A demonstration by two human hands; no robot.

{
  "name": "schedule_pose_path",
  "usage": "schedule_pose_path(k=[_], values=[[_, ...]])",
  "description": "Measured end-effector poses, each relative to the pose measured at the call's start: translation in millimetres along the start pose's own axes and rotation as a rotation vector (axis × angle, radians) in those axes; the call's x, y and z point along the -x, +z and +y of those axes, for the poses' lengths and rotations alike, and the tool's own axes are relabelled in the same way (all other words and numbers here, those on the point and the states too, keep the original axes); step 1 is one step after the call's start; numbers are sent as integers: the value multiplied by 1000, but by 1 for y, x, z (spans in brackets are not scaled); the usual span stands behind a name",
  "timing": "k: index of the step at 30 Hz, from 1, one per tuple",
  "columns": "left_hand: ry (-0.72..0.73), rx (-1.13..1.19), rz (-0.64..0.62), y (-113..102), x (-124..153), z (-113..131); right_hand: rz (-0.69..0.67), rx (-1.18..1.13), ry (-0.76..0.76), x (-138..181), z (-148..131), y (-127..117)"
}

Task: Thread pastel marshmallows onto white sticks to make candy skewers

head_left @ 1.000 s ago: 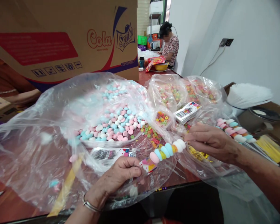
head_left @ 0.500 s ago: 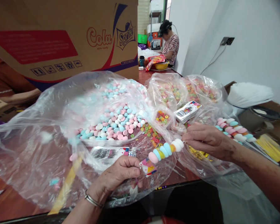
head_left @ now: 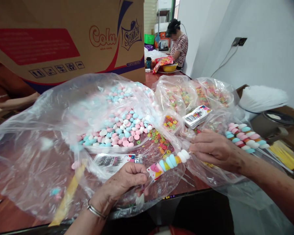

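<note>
My right hand point(head_left: 213, 148) pinches the end of a candy skewer point(head_left: 172, 160) strung with pink, blue, yellow and white discs. My left hand point(head_left: 123, 182) is closed on a small colourful wrapper point(head_left: 154, 171) at the skewer's pink tip. Both hands are low over the front of a wooden table point(head_left: 7, 212). Just beyond them a big clear bag point(head_left: 51, 137) holds several pink, blue and white candy discs point(head_left: 120, 132). Loose coloured ring candies point(head_left: 161, 143) lie beside these.
A large cardboard box point(head_left: 63, 36) stands at the back left. Bags of ring candy point(head_left: 186, 96), a stack of printed labels point(head_left: 197, 116) and finished skewers point(head_left: 245, 137) lie right. Yellow strips point(head_left: 284, 155) sit far right. Another person point(head_left: 177, 44) sits at the far end.
The skewer's pink tip has slid down and left into the wrapper held by my left hand; my right hand has followed it slightly leftward.
</note>
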State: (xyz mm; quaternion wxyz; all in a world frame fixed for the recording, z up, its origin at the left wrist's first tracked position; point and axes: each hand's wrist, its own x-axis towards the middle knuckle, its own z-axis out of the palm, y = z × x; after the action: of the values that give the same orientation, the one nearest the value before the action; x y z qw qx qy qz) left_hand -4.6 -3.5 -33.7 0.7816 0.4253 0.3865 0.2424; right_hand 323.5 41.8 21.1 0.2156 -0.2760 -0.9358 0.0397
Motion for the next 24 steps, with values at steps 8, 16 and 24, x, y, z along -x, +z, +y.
schedule_pose_path(k=[8, 16, 24], values=[[-29, -393, 105, 9, 4, 9, -127, 16, 20, -9, -20, -3], [29, -436, 66, 17, 7, 17, -102, -32, 42, -12, -19, 9], [74, -744, 60, 23, 3, 15, -236, -145, 100, -19, -31, 11]])
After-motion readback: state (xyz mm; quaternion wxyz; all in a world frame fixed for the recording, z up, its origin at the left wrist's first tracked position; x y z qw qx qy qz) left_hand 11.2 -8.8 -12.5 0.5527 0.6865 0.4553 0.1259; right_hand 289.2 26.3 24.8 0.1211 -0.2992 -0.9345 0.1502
